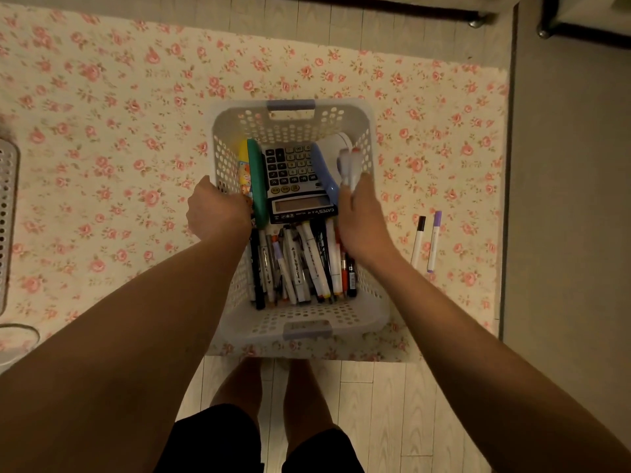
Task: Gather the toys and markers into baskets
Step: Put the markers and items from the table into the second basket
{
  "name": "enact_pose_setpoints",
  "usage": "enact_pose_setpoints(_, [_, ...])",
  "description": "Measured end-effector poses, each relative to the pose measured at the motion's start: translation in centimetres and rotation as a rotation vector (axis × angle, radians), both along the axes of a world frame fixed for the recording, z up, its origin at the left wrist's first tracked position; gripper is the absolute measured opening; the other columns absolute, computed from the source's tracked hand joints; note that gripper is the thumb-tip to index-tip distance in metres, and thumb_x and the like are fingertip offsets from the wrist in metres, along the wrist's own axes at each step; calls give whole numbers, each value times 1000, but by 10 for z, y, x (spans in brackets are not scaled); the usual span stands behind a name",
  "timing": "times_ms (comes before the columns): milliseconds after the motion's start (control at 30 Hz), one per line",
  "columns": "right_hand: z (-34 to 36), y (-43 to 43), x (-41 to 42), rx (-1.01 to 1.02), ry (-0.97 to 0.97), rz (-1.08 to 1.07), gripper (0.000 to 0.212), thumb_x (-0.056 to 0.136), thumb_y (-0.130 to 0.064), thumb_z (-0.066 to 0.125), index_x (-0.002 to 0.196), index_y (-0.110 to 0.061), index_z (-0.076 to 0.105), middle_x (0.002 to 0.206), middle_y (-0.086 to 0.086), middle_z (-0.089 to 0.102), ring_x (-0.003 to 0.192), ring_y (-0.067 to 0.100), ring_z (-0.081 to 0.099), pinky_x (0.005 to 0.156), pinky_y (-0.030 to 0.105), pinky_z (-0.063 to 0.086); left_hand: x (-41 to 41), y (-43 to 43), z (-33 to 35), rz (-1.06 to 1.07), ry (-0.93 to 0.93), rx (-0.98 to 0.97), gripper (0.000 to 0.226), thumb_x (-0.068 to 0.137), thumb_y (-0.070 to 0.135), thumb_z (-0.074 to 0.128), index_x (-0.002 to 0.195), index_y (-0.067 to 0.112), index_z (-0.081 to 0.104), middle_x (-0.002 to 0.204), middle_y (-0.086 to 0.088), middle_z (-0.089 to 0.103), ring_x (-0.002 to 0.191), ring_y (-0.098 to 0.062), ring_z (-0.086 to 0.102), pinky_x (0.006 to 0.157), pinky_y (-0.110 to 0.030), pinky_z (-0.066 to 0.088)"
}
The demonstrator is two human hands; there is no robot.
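Note:
A white perforated basket with lilac handles stands on the floral rug. Inside lie many markers at the near end, a calculator, a green and yellow toy on the left, and a blue and white toy on the right. My right hand is over the basket's right side, shut on a few white markers that stick up, blurred. My left hand rests on the basket's left wall; its fingers are hidden inside. Two loose markers lie on the rug to the right.
The floral rug covers most of the floor. Another perforated basket shows at the left edge, with a round pale object below it. Furniture legs stand at the top right. My legs are on pale floorboards at the rug's near edge.

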State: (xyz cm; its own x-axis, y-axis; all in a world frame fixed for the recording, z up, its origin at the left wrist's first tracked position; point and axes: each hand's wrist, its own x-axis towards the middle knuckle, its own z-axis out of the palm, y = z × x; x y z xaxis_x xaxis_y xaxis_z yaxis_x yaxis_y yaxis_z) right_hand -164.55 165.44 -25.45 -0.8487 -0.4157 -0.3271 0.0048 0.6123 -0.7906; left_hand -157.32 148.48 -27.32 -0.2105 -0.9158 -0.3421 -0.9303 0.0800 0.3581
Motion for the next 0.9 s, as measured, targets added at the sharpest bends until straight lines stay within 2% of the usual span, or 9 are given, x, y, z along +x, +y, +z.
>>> enact_pose_setpoints(67, [-20, 4, 20, 82, -56, 31, 13, 105, -19, 31, 113, -10, 37, 71, 1, 48, 56, 13, 45, 51, 25, 38, 0, 0, 0, -3, 5, 7, 12, 84, 16, 50, 93, 12, 56, 102, -11, 65, 94, -31, 61, 68, -31, 38])
enact_pose_setpoints(133, [-36, 8, 36, 139, -164, 29, 3, 105, -17, 32, 108, -16, 32, 63, -2, 38, 50, 10, 36, 47, 22, 30, 1, 0, 0, -5, 10, 10, 6, 84, 16, 50, 89, 15, 53, 101, -11, 65, 94, -31, 61, 68, -31, 38])
enact_pose_setpoints(233, [-55, 15, 53, 319, -112, 56, 5, 104, -18, 37, 107, -15, 37, 75, -8, 39, 61, 5, 37, 49, 15, 33, 1, 0, -1, -5, 17, 12, 3, 84, 16, 49, 86, 15, 49, 101, -11, 64, 94, -31, 60, 68, -31, 37])
enact_pose_setpoints(300, [-66, 20, 63, 471, 21, 92, 18, 103, -20, 40, 110, -5, 47, 86, 1, 46, 74, 13, 47, 57, 16, 27, 2, 0, -2, -5, 16, 14, 3, 84, 16, 49, 86, 15, 48, 102, -11, 64, 94, -32, 60, 68, -31, 37])
enact_pose_setpoints(400, [-73, 26, 71, 552, 125, 87, 19, 100, -21, 45, 107, -5, 52, 97, 12, 55, 88, 27, 54, 72, 33, 39, 1, 0, -1, -1, 14, 15, 4, 83, 14, 50, 87, 14, 48, 100, -11, 64, 92, -31, 60, 67, -30, 36])
enact_pose_setpoints(500, [-74, 26, 71, 502, 98, 61, 22, 96, -20, 51, 112, -3, 52, 106, 16, 54, 97, 30, 53, 83, 39, 43, 1, 1, -1, 2, 2, 15, 5, 83, 14, 51, 87, 13, 48, 100, -11, 63, 92, -30, 60, 67, -30, 37])
enact_pose_setpoints(633, [-67, 17, 66, 420, 95, 42, 37, 93, -23, 59, 121, -1, 50, 114, 16, 52, 100, 28, 51, 84, 35, 42, 0, 0, 0, 10, -9, 19, 14, 82, 14, 50, 72, 17, 42, 95, -9, 62, 85, -26, 57, 66, -30, 37])
enact_pose_setpoints(733, [-41, 5, 47, 218, 268, -34, 23, 95, -21, 55, 108, -1, 55, 99, 13, 55, 88, 24, 51, 76, 39, 47, 1, 0, -2, 6, 11, 17, 2, 81, 13, 50, 82, 14, 49, 96, -10, 63, 88, -29, 60, 66, -30, 38])
enact_pose_setpoints(900, [12, -7, -28, 17, 468, -280, 11, 98, -20, 45, 88, -16, 50, 80, -2, 55, 69, 11, 49, 57, 20, 36, 1, 0, -2, 3, 15, 8, 13, 82, 13, 50, 93, 11, 56, 99, -11, 64, 89, -28, 60, 67, -30, 39])
